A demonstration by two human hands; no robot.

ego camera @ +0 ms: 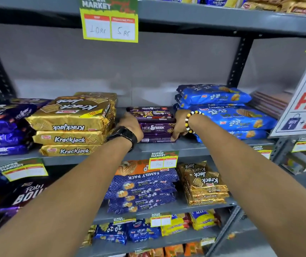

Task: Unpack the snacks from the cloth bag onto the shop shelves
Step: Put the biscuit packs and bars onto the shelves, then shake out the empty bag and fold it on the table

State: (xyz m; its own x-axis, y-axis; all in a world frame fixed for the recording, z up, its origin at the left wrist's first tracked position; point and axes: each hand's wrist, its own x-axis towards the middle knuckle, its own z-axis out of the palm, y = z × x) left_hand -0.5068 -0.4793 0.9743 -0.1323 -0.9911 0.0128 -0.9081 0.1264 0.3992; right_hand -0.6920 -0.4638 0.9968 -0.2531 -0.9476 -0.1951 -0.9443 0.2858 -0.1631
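Note:
A stack of purple Hide & Seek biscuit packs (155,129) sits on the grey middle shelf (167,146), between gold Krackjack packs and blue 20-20 packs. My left hand (130,125), with a black watch on the wrist, grips the left end of the stack. At the stack's right end my right hand (179,125), wearing a bead bracelet, holds it with curled fingers. The cloth bag is out of view.
Gold Krackjack packs (74,127) are stacked left of the hands, blue 20-20 packs (228,112) to the right. Purple packs (1,125) lie at far left. Lower shelves hold more biscuit packs (142,188). A price sign (109,25) hangs above; a promo board (304,101) stands right.

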